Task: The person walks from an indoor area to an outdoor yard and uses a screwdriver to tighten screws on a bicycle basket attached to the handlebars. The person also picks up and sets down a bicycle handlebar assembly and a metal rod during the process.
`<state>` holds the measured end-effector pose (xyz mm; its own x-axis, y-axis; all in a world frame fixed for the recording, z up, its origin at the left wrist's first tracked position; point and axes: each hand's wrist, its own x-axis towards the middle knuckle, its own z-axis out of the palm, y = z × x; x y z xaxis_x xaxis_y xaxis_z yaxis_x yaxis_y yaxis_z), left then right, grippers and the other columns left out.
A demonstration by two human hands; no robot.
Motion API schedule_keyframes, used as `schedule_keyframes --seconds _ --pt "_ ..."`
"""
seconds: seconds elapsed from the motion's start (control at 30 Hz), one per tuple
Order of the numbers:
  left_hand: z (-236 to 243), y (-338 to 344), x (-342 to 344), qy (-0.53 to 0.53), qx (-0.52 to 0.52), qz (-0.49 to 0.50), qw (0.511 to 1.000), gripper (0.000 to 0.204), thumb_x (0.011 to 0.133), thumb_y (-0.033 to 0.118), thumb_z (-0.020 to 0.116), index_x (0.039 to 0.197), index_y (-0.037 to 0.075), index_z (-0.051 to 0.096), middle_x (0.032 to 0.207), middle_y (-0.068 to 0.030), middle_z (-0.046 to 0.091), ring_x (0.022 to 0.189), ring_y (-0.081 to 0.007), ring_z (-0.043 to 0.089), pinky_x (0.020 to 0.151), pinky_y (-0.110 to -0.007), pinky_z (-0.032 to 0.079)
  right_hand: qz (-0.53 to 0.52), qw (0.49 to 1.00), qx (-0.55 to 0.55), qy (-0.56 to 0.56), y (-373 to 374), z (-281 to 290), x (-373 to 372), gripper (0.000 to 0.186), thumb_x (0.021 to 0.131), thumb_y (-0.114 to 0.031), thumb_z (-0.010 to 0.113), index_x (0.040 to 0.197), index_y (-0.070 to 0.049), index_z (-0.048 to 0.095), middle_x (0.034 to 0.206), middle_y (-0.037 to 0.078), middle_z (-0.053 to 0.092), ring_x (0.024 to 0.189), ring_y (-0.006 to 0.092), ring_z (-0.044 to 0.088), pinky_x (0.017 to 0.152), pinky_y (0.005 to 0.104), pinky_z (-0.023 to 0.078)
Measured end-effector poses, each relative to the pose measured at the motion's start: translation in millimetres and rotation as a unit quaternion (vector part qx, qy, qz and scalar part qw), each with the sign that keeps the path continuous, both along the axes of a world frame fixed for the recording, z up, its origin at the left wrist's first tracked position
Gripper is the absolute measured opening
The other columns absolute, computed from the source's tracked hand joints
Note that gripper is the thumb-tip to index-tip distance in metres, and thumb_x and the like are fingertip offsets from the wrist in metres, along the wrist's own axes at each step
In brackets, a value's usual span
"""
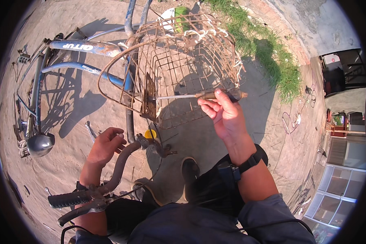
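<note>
- Right hand (225, 112): grasping a screwdriver (203, 96) by its brown handle, pinched between thumb and fingers; a dark band and device are worn at the wrist.
- Screwdriver: held roughly level in front of the basket's lower part, shaft pointing left. Its tip is at the rusty bracket (149, 97); whether it is seated in a fastener cannot be told.
- Left hand (106, 145): released, fingers loosely curled, just left of the handlebar (121, 166); contact with the bar cannot be confirmed.
- Handlebar: brown with surface wear, fitted with a black ribbed grip (70, 199) and a lever beneath it.
- Basket (191, 61): rusted wire mesh, with white ties (205, 34) along its far edge; the bracket stands at its left end.
- Bicycle frame (85, 47): blue, paint worn to rust near the head tube, extending to the left of the basket.
- Ground (248, 158): a metal wrench (90, 131) lies beyond the left hand; a yellow round object (150, 133) shows beside the handlebar stem.
- Grass (252, 40): growing beyond the basket, upper right.
</note>
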<state>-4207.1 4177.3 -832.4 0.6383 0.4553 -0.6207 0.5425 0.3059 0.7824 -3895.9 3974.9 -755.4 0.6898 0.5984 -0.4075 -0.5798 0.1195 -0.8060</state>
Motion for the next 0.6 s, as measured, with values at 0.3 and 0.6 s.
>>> schedule_keyframes --seconds 0.3,0.6 --pt "-7 -8 2 -0.025 -0.017 -0.008 1.000 0.030 0.101 0.018 0.059 0.122 -0.003 0.060 0.092 -0.0076 0.069 0.078 -0.0128 0.065 0.072 -0.028 0.053 0.063 0.998 -0.007 -0.004 -12 -2 15 0.022 0.098 -0.021 0.068 0.113 -0.007 0.060 0.105 0.009 0.068 0.097 0.0253 0.072 0.079 0.0366 0.061" --pt "4 -16 3 -0.092 -0.016 -0.003 0.996 0.027 0.104 0.016 0.054 0.122 -0.002 0.060 0.096 -0.0071 0.069 0.081 -0.0131 0.066 0.074 -0.026 0.054 0.087 0.992 0.043 0.081 -12 15 14 0.050 0.102 -0.046 0.052 0.118 0.001 0.060 0.107 0.018 0.068 0.104 0.0300 0.069 0.074 0.0373 0.060"
